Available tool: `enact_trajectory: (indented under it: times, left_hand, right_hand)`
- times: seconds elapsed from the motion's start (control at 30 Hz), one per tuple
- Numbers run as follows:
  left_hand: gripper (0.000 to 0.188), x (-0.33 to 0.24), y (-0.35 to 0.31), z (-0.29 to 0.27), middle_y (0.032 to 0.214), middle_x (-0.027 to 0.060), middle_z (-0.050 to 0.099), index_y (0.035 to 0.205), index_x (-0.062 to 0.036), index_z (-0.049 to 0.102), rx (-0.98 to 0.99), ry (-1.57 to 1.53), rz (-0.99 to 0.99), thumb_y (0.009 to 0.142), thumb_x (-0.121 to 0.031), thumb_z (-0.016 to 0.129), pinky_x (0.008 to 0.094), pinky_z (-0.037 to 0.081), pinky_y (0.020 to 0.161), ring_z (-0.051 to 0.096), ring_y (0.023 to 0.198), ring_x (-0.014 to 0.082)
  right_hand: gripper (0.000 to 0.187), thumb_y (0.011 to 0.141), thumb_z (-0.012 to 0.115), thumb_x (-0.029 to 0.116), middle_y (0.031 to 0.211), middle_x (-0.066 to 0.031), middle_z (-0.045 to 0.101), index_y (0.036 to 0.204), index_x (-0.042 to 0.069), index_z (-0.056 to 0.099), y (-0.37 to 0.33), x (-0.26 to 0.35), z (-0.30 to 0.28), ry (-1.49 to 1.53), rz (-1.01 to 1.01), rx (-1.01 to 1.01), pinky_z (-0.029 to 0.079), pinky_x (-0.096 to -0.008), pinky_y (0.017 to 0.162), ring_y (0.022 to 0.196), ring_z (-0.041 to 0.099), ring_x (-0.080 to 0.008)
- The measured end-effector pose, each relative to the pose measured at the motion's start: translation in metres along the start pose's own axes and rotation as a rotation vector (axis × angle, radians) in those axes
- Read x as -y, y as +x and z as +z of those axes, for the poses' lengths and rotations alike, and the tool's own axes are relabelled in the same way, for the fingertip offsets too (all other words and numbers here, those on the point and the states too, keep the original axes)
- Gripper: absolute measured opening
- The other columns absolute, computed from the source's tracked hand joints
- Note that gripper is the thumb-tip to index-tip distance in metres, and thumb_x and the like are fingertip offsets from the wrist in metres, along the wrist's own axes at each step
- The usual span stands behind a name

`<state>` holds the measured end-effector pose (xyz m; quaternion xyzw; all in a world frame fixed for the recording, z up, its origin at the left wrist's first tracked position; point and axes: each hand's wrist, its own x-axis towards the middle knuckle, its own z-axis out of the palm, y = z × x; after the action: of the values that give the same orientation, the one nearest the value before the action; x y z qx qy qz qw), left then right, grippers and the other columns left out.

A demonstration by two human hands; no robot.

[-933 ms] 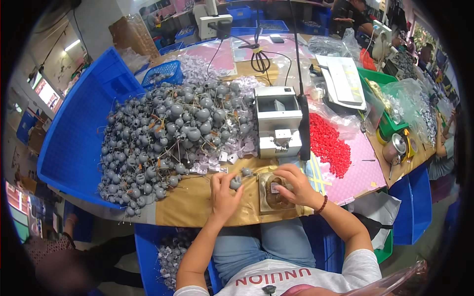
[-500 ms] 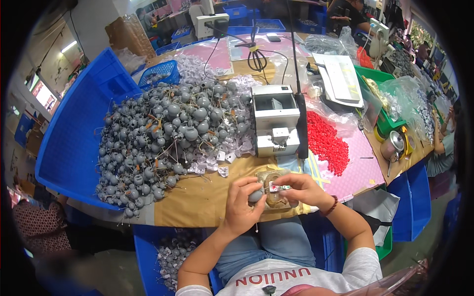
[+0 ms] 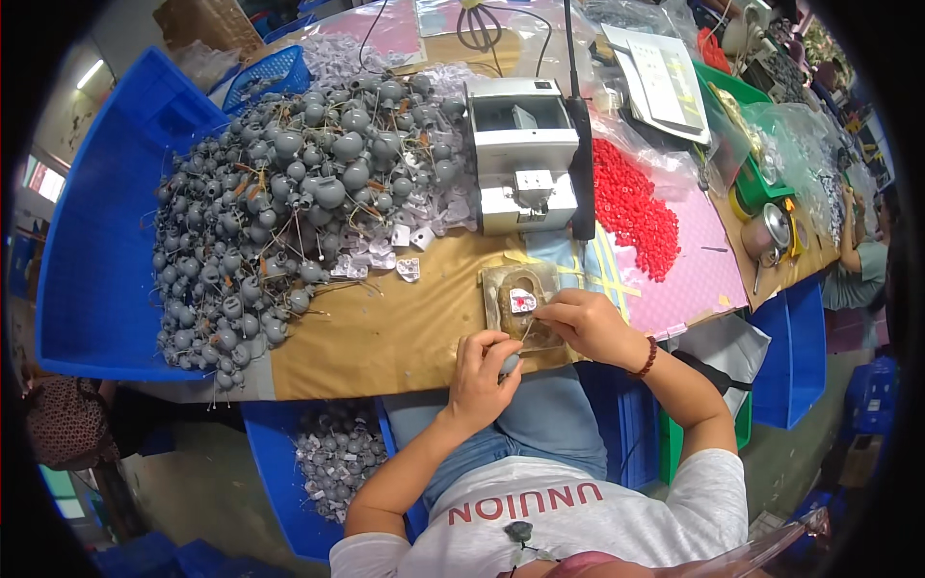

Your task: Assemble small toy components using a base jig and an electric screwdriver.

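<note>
My left hand (image 3: 485, 378) pinches a grey ball (image 3: 509, 364), near my lap at the table's edge; my fingers cover most of it. My right hand (image 3: 590, 328) has its thumb and finger drawn together by a thin strand (image 3: 527, 331) above the ball, too fine for me to tell whether I grip it. Just beside those fingertips, a white piece (image 3: 521, 302) with a red middle sits in the hollow of a block (image 3: 491, 301), whose right side my hand partly hides. The heap (image 3: 289, 202) spills over the blue bin (image 3: 82, 279), hiding its near side. The cable (image 3: 479, 31) is cut off above.
</note>
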<state>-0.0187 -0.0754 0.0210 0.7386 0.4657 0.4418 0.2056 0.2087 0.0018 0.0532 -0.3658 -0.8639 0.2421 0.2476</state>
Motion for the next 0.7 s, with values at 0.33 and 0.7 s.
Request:
enact_trajectory:
  times: [0.33, 0.7]
  left_hand:
    - [0.037, 0.015, 0.014, 0.005, 0.114, 0.0136, 0.056, 0.112, -0.0069, 0.065, 0.03, 0.041, -0.058, 0.077, -0.002, 0.079, 0.042, 0.049, 0.088, 0.057, 0.103, 0.0333]
    - [0.034, 0.021, 0.024, -0.005, 0.117, 0.0142, 0.058, 0.112, -0.0055, 0.065, 0.058, 0.07, -0.124, 0.079, -0.002, 0.074, 0.0424, 0.049, 0.092, 0.057, 0.107, 0.0345]
  right_hand:
    - [0.029, 0.077, 0.068, 0.012, 0.093, -0.007, 0.062, 0.105, 0.007, 0.07, 0.023, -0.009, 0.023, -0.365, -0.199, -0.053, 0.055, -0.0364, 0.065, 0.087, 0.064, -0.0245]
    - [0.034, 0.08, 0.064, 0.014, 0.095, -0.0083, 0.055, 0.109, -0.004, 0.064, 0.02, -0.006, 0.022, -0.505, -0.287, 0.099, 0.054, -0.0337, 0.067, 0.091, 0.06, -0.0222]
